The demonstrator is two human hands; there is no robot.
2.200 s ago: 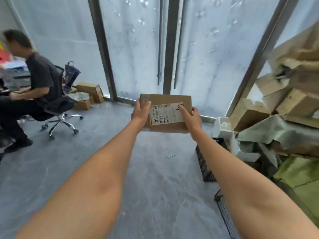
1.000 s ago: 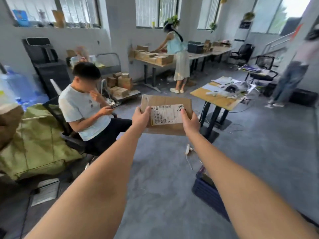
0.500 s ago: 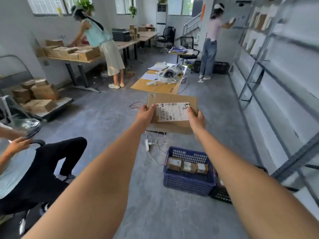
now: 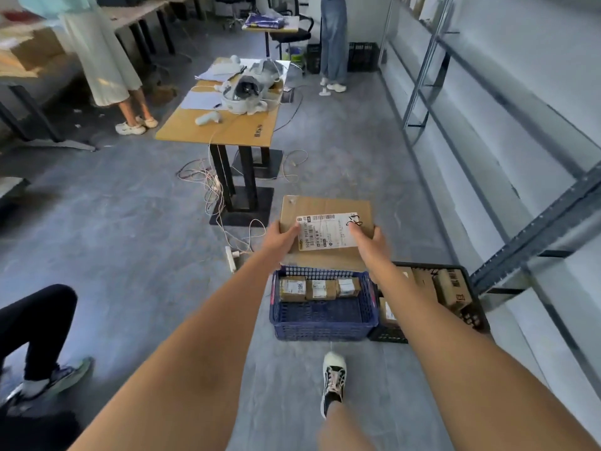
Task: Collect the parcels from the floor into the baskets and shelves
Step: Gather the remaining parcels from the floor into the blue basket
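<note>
Parcel (image 4: 327, 234) is a flat cardboard mailer, and I judge it light and fairly stiff: it lies level out in front of me with no visible sag. My left hand (image 4: 282, 239) grips its left edge and my right hand (image 4: 370, 244) grips the right edge, thumbs on top, fingers underneath and hidden. Edge grips look right for it; the face is plain kraft and likely not slippery, corners probably dent easily. Looks: brown board, white shipping label (image 4: 326, 230) with barcode across the top face, black marker scrawl at the label's right end. It sits in the air above the far rim of the blue basket (image 4: 322, 315), which holds three small boxes (image 4: 318, 288); the black basket (image 4: 473, 315) sits just beside it, under the shelves (image 4: 533, 222).
</note>
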